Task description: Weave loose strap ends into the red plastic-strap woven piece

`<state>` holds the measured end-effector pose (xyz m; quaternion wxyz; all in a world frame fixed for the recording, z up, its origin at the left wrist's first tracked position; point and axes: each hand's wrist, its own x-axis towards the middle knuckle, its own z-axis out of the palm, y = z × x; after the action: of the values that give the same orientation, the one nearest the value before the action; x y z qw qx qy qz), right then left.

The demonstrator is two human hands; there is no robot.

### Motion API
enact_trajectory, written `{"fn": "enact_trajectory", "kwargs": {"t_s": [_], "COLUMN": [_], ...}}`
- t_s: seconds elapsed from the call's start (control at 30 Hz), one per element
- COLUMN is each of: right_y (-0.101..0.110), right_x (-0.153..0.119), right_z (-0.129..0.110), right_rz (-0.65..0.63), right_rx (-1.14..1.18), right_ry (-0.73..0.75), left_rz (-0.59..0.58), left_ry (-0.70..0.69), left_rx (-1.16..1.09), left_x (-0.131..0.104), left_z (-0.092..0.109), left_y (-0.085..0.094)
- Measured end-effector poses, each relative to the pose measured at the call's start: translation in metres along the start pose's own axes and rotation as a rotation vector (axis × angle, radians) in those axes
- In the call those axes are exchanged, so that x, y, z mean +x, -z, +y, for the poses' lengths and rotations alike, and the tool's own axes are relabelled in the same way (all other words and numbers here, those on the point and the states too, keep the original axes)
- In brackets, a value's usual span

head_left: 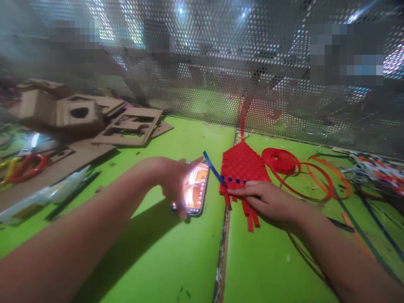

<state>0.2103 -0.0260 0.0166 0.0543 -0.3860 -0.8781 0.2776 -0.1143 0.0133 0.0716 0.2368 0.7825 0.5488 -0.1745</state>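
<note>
A smartphone (200, 189) with a lit orange and white screen lies on the green table. My left hand (173, 181) is over its left side, thumb and forefinger spread apart, holding nothing. To the right lies a woven red mat (243, 162) of flat strips, pointed at the far end, with loose strip ends at the near end. A blue strip (213, 167) is threaded through its lower rows, and its free end sticks out toward the phone. My right hand (267, 198) rests flat on the mat's near right part, fingers stretched out.
Cut cardboard pieces (129, 126) lie at the left, with scissors (30, 166) and a plastic packet (47, 198) nearer. A red strip coil (280, 162) and loose strips sit at right. A perforated metal panel (202, 88) borders the back; a seam (222, 248) splits the table.
</note>
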Motion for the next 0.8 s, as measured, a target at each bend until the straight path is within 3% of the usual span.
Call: {"fn": "enact_trajectory", "kwargs": {"t_s": [0.1,0.27,0.6,0.8], "right_y": [0.001,0.002,0.001,0.001], "right_x": [0.001,0.001,0.000,-0.001], "right_z": [-0.001,-0.003,-0.002,-0.003], "right_rz": [-0.008,-0.003,-0.009,-0.002], "right_rx": [-0.001,0.020,0.005,0.002], "right_ry": [-0.005,-0.017,-0.027,-0.022], "left_rz": [-0.084,-0.197,-0.159,-0.138], "left_ry": [0.060,0.094,-0.018,0.005], "left_rx": [-0.030,-0.216,-0.235,-0.220], "left_x": [0.000,0.003,0.019,0.019], "left_z": [0.006,0.000,-0.035,-0.030], "left_y": [-0.004,0.003,0.015,0.016]}}
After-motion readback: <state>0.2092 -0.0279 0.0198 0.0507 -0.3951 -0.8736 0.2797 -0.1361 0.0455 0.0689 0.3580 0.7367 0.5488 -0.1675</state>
